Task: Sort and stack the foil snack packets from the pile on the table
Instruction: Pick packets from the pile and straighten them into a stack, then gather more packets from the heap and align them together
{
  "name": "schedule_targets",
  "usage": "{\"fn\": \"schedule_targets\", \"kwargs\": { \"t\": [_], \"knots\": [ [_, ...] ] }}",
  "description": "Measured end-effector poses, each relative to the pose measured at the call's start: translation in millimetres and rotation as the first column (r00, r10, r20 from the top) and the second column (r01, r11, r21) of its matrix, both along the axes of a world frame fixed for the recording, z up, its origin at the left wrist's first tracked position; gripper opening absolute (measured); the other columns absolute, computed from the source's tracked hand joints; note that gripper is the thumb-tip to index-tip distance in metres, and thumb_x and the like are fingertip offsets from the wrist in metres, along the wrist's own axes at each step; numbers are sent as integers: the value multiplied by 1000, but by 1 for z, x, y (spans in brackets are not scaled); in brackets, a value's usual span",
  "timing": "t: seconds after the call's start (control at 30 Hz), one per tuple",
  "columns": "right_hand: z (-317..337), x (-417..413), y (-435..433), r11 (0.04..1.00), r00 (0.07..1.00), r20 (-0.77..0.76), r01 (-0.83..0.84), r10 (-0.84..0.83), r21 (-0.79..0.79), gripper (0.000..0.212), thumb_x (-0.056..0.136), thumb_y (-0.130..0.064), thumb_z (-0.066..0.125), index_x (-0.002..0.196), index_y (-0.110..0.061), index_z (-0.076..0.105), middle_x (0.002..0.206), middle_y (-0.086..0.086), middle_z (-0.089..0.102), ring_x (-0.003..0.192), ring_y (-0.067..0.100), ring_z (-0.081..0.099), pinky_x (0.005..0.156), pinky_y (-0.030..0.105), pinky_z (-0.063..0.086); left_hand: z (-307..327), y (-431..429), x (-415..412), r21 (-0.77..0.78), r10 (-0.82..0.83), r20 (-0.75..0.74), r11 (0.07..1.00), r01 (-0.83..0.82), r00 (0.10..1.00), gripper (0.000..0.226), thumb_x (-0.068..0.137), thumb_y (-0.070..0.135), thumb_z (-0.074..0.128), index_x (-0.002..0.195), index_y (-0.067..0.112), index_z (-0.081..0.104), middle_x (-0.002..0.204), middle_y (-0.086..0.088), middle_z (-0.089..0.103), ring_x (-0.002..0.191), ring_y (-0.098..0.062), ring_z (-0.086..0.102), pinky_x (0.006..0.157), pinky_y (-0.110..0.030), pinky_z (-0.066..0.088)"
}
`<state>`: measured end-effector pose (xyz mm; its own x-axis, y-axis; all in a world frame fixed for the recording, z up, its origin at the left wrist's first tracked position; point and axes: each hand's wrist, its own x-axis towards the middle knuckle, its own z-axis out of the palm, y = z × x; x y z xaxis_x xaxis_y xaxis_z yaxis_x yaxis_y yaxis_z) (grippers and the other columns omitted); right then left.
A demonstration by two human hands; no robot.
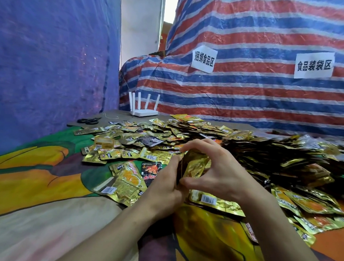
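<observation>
**A:** What is at the far left?

**B:** A blue tarp (51, 64) hangs there. At its foot, black scissors (88, 121) lie on the counter (35, 183), which has a colourful printed cover. A white router (144, 109) with upright antennas stands to the right of them, further back.

**A:** And the snacks?

**B:** The pile (177, 130) of gold foil packets spreads across the middle of the counter. A small yellow box (104, 142) sits at its left edge, and a black packet (149, 141) lies among the gold ones.

**A:** What are the hands doing?

**B:** They meet in front of the pile, above the counter. The left hand (164, 189) grips a small stack (195, 167) of gold packets from the left, its fingers curled round the stack's edge. The right hand (214, 172) holds the same stack from the right. Its fingers (198, 144) arch over the top and its thumb is tucked beneath, so both hands are closed around the stack.

**A:** And further right?

**B:** A darker heap (275, 155) of packets lies there. Behind it is a red, white and blue striped tarp (248, 94) with two paper labels (204, 59) stuck to it.
</observation>
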<state>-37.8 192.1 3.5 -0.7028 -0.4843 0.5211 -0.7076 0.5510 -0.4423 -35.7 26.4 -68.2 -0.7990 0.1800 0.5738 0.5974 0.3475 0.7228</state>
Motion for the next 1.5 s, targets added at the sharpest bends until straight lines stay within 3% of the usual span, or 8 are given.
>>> {"fn": "schedule_targets", "kwargs": {
  "t": [0.17,0.3,0.5,0.67,0.8,1.0,1.2,1.5],
  "knots": [
    [1,-5,-4,999,994,98,43,-45,21,50,63,-34,90,103,-40,61,101,-7,65,92,10,65,82,37,57,-2,-6,-3,159,36,97,986,-51,995,38,69,7,81,100,16,63,89,-3,75,85,-16,72,69,-24,55],
    [-1,-9,-5,997,985,167,30,-42,72,58,58,-47,93,109,-41,67,103,-14,61,94,2,60,78,22,53,-2,-8,-4,182,63,197,978,-100,978,45,53,20,86,92,16,64,86,-6,76,82,-20,74,72,-35,61],
    [-8,-11,4,964,988,120,120,-93,-237,70,53,-72,79,115,-45,60,102,-20,68,95,0,66,80,28,58,2,-7,-7,318,50,108,944,-83,993,41,60,35,85,97,31,68,92,6,74,83,-13,73,64,-28,59],
    [-25,-16,-5,899,857,503,128,112,-419,89,66,-41,92,138,-25,42,124,1,65,108,16,69,80,33,63,6,-2,-10,598,-56,151,800,-46,987,36,64,39,87,95,31,72,101,-9,75,94,-30,74,75,-46,60],
    [-36,-19,-13,937,819,537,-2,202,-349,44,86,-20,79,126,-18,60,113,5,73,96,21,75,71,40,64,13,-2,-10,788,-143,234,607,-101,962,26,82,20,70,107,13,64,98,-13,76,81,-27,76,57,-34,60],
    [-30,-25,-2,902,931,349,239,-107,-361,19,87,-9,70,104,-16,70,94,3,74,86,18,71,74,35,61,10,-5,-11,521,101,358,804,-288,928,8,99,20,60,101,15,66,93,-1,74,91,-16,69,62,-23,50],
    [-31,-38,24,739,866,265,500,-424,-452,2,93,-20,64,94,-18,62,81,-3,67,63,7,59,47,17,43,5,-13,-12,308,390,187,848,-430,902,7,98,14,60,94,20,60,94,0,63,84,-9,59,54,-4,41],
    [-33,-51,22,628,759,287,647,-584,-433,43,83,-38,82,110,-18,57,100,6,68,81,28,70,74,46,61,11,-17,-9,298,494,243,781,-549,835,11,102,22,51,96,14,56,84,-3,59,73,-17,55,59,-32,38]
  ]
}}
